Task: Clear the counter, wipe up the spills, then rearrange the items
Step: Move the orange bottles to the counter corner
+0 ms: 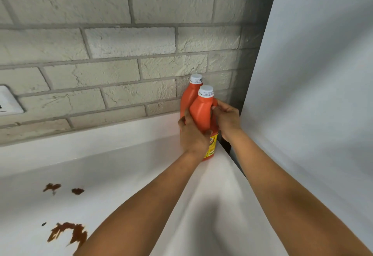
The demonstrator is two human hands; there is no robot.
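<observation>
Both bare forearms extend forward and converge. The left hand grips the near bottle from its left side, fingers curled round the body. The right hand grips the bottle's handle side, fingers curled

Brick wall and a white panel

A grey-white brick wall is seen behind (mortar lines darker), a white wall plate is cut off at left, and a white panel stands at right.
</observation>
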